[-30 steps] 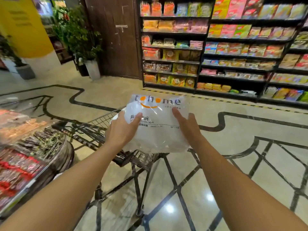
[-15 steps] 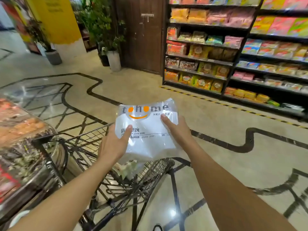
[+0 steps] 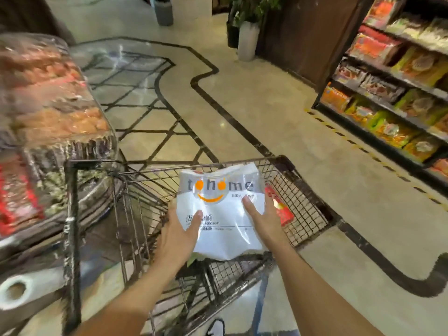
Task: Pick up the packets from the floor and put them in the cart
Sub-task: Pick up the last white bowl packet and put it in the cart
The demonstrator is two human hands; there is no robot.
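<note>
**A:** Where was the packet when you stopped the feed?

**B:** Going left to right: I saw the blurred display counter of wrapped food (image 3: 48,112) at the left edge, then the dark wire-mesh shopping cart (image 3: 145,202) beside it. The left hand (image 3: 178,235) was clasped on the left edge of the white-and-clear plastic packet with the orange smile and grey lettering (image 3: 219,214), thumb on its face and fingers hidden beneath. The right hand (image 3: 260,220) lay on the right side, fingers spread flat over the front. The packet sat between both palms, inside the cart's rim and above the basket.

**A:** Anything already in there?

**B:** I could see a red packet (image 3: 282,209) against the right side of the basket, partly covered. Further right stood the dark shelves of bright snack bags (image 3: 392,93).

**A:** How did you judge it would handle?

**B:** Light, I thought, and puffy. The film looked glossy and crinkled, so likely slick. The print suggested plastic bowls inside, so I judged it stiff at the core and soft at the edges. I would have kept to the two side edges and lowered it flat, not squeezed it.
</note>
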